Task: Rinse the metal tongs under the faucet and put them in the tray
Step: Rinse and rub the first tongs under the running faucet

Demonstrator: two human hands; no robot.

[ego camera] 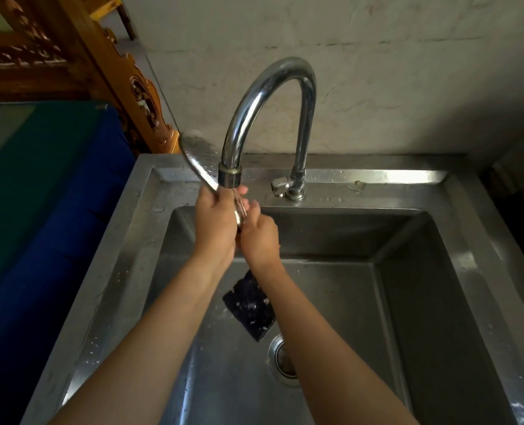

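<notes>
The metal tongs [200, 156] slant up to the left, their perforated rounded head beside the spout of the curved chrome faucet [266, 96]. Water runs from the spout onto the tongs' shaft between my hands. My left hand [216, 223] grips the shaft just under the spout. My right hand [259, 233] holds the lower end of the tongs, fingers curled round it. Both hands are over the back of the steel sink [438, 286]. No tray is in view.
A dark wet sponge [250, 308] lies on the sink floor below my wrists, next to the drain [283, 358]. The faucet handle [280, 185] sits on the sink's back ledge. Blue and green cloth [40, 194] and carved wooden furniture [101, 56] lie to the left.
</notes>
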